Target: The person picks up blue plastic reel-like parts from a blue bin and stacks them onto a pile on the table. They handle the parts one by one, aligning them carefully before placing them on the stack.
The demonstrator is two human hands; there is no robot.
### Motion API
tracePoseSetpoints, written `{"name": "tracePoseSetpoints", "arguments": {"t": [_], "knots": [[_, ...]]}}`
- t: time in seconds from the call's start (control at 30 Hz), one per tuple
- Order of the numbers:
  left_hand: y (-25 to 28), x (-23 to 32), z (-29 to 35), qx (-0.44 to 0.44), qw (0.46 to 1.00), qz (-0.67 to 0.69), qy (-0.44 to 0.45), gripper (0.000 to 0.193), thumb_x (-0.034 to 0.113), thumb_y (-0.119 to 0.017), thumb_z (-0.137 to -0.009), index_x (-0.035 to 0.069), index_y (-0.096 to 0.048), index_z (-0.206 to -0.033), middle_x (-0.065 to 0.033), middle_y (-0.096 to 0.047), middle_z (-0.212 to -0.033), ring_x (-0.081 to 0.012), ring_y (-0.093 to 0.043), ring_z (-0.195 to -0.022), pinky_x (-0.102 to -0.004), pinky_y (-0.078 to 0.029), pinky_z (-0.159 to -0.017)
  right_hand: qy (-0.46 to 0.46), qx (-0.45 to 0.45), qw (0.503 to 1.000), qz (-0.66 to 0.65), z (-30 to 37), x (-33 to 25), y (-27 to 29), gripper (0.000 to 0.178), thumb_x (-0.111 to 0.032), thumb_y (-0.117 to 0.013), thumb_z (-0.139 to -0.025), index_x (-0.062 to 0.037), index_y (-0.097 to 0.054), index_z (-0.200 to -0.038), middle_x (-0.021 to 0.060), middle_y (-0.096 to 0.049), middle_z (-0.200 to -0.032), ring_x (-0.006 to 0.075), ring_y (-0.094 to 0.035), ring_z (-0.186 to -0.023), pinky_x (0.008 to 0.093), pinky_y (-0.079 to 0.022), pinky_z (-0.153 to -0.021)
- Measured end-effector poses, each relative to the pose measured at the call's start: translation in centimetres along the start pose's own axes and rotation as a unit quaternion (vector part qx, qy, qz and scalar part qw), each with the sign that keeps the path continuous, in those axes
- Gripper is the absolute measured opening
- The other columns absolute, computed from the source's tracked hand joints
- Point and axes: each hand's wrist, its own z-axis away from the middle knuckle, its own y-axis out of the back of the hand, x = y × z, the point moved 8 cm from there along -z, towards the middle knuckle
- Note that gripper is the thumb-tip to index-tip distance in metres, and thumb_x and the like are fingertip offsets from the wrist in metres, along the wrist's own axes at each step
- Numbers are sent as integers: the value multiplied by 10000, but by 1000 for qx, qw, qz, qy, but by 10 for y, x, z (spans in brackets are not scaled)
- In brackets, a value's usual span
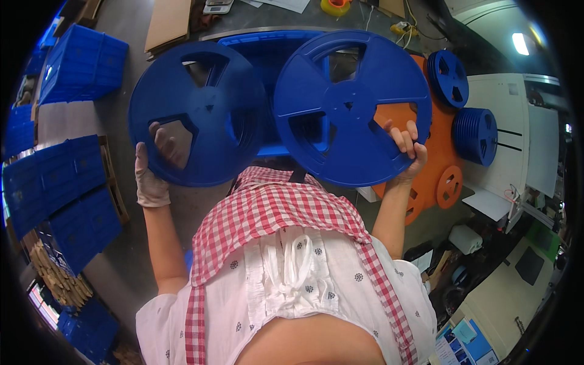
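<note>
Two large blue plastic reels with cut-out windows are held up side by side in front of me. My left hand (157, 173), in a pale glove, grips the left reel (210, 152) at its lower left rim, with the fingers seen through a window. On the other side, my right hand (409, 146) holds the right reel (347, 137) by its lower right edge, fingertips in the window there. Behind the reels stands a blue plastic crate (266, 55), largely covered by them.
To the right is an orange surface (441, 131) with round plates, beside blue reels on rods (474, 137) and another reel stack (449, 79) against a white machine (511, 103). Blue crates (85, 64) are piled at left. A worktable with a tape roll (336, 6) lies ahead.
</note>
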Motion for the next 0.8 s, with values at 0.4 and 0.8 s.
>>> {"name": "tracePoseSetpoints", "arguments": {"t": [0.4,0.8], "knots": [[-189,-124,-101,39,676,-699,-232,591,392,-784,-814,34,-529,-1209,-189,-562,-1253,-322,-556,-1141,-342,-456,-1005,-119,-96,977,146,-9,76,-95,193,-120,-557,-740,-111,-416,-871,-87,-363,-494,88,-426,-508,324,-300,-1111],[-176,-173,-112,18,738,-674,-27,612,403,-862,-693,3,-521,-1007,-165,-583,-1049,-246,-587,-947,-361,-506,-871,-101,-59,981,157,-1,78,-87,230,-126,-563,-705,-130,-388,-854,-95,-360,-503,64,-361,-491,282,-310,-1001]]}}
